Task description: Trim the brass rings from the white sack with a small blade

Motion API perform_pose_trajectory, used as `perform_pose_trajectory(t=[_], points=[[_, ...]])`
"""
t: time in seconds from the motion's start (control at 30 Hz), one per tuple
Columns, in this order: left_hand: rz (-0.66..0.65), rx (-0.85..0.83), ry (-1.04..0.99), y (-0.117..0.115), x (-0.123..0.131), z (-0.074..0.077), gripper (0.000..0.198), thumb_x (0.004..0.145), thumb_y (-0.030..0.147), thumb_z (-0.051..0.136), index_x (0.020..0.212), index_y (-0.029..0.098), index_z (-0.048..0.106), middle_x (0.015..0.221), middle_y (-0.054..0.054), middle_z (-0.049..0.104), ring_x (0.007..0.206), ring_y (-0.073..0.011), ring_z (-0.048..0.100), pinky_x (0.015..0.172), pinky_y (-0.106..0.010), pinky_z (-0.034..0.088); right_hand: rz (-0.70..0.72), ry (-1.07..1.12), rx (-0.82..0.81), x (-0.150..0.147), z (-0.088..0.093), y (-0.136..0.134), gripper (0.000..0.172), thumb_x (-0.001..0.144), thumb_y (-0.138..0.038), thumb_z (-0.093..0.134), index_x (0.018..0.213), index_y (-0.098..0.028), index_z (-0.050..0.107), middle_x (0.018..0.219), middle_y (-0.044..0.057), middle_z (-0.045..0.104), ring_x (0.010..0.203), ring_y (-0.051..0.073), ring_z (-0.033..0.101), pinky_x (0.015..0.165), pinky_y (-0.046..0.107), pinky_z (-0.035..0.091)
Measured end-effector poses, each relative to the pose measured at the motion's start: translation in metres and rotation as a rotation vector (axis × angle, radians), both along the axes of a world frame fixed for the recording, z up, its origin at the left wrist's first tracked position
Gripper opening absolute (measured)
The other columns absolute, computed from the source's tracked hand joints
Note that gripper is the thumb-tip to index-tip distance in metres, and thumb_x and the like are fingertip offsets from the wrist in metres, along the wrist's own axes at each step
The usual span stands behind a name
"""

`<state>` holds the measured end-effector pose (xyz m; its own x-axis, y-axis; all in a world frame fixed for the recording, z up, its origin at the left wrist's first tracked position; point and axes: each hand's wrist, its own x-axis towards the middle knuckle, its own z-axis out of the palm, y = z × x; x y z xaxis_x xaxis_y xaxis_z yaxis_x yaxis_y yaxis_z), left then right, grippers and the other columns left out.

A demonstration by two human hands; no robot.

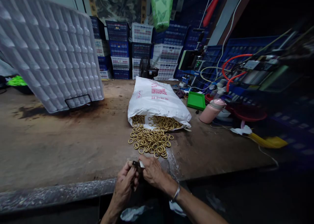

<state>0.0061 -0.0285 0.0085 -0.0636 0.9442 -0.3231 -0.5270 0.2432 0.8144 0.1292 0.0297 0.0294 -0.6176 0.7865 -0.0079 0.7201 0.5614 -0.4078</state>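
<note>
My left hand [124,182] and my right hand [155,173] meet just over the table's front edge, both closed. Between the left fingertips is a small dark flat piece [135,164] that looks like metal; its kind is unclear. A small white piece [142,164] shows at the fingertips of the right hand, mostly hidden by them. Right beyond the hands lies a loose heap of brass-coloured rings [152,141]. They spread from the open mouth of a white woven sack [157,101] with red print, which lies on its side with more rings inside.
Clear moulded plastic trays [56,50] stand tilted on the left of the worn table [73,145]. To the right are a green tray [196,100], a pink bottle [212,111] and a red dish [250,112]. A fan [148,68] and stacked crates [120,49] stand behind.
</note>
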Motion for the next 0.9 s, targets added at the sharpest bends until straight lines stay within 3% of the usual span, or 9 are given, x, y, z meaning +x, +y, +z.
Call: perform_pose_trajectory(t=[0.17, 0.3, 0.43, 0.73, 0.9], points=[[0.012, 0.032, 0.050, -0.001, 0.000, 0.001, 0.032, 0.070, 0.047, 0.060, 0.071, 0.020, 0.043, 0.048, 0.010, 0.046, 0.034, -0.0015, 0.034, 0.034, -0.013, 0.025, 0.016, -0.055, -0.049, -0.001, 0.006, 0.003, 0.030, 0.064, -0.008, 0.038, 0.089, -0.018, 0.051, 0.070, 0.002, 0.059, 0.061, 0.014, 0.049, 0.055, 0.025, 0.025], [-0.009, 0.029, 0.046, -0.007, 0.001, 0.010, 0.032, 0.068, 0.045, 0.062, 0.068, 0.020, 0.043, 0.049, 0.009, 0.047, 0.034, -0.0019, 0.036, 0.034, -0.013, 0.025, -0.006, -0.040, -0.041, 0.005, -0.008, 0.011, 0.027, 0.065, -0.010, 0.041, 0.089, -0.018, 0.050, 0.070, 0.002, 0.059, 0.060, 0.013, 0.049, 0.053, 0.024, 0.024], [-0.002, 0.014, -0.093, -0.010, 0.001, 0.017, 0.028, 0.069, 0.042, 0.063, 0.071, 0.020, 0.045, 0.053, 0.008, 0.050, 0.036, -0.0030, 0.037, 0.035, -0.015, 0.028, -0.098, -0.016, 0.021, 0.007, -0.020, 0.017, 0.023, 0.066, -0.009, 0.040, 0.086, -0.018, 0.048, 0.066, 0.001, 0.057, 0.056, 0.012, 0.047, 0.052, 0.025, 0.022], [0.055, -0.050, -0.135, -0.007, -0.008, 0.015, 0.025, 0.068, 0.039, 0.064, 0.073, 0.016, 0.054, 0.066, 0.000, 0.058, 0.046, -0.0060, 0.044, 0.038, -0.017, 0.029, -0.220, -0.121, 0.123, -0.009, -0.018, 0.024, 0.022, 0.074, -0.015, 0.043, 0.096, -0.018, 0.046, 0.080, 0.006, 0.062, 0.071, 0.019, 0.056, 0.059, 0.027, 0.025], [0.067, -0.127, -0.274, -0.006, -0.012, 0.020, 0.033, 0.060, 0.035, 0.070, 0.088, 0.020, 0.058, 0.063, 0.001, 0.058, 0.047, -0.0066, 0.045, 0.040, -0.017, 0.031, -0.228, -0.217, 0.102, -0.019, -0.016, 0.025, 0.025, 0.076, -0.010, 0.040, 0.099, -0.018, 0.046, 0.085, 0.009, 0.063, 0.074, 0.021, 0.057, 0.062, 0.030, 0.030]])
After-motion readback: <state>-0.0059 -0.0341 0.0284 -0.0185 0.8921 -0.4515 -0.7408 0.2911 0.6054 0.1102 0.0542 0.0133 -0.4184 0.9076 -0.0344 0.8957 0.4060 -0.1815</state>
